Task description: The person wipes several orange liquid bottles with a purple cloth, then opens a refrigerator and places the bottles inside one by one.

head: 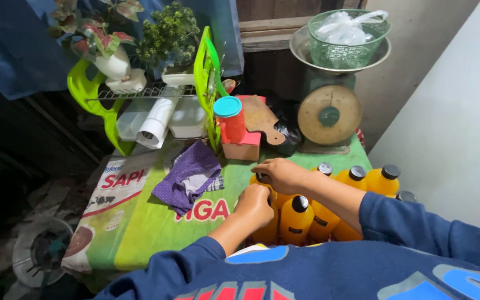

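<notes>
A cluster of bottles [329,205] stands at the near right of the table [140,222]. Both hands meet on the leftmost bottle [265,222]: the left hand [255,204] around its body, the right hand [281,174] on its cap. A crumpled cloth [190,175] lies to the left. Behind it stands a dish rack [151,105] with potted plants [140,39] on top. A kitchen scale [329,111] sits at the far right, a basket [348,39] in its pan.

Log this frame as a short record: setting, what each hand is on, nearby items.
setting: table with a green printed cover
left hand: wrapped around the body of an orange bottle
right hand: fingers on that bottle's black cap
other bottles: orange, black-capped, clustered to the right
nearby: purple cloth, red cup with teal lid, dial scale carrying a green basket, dish rack
</notes>
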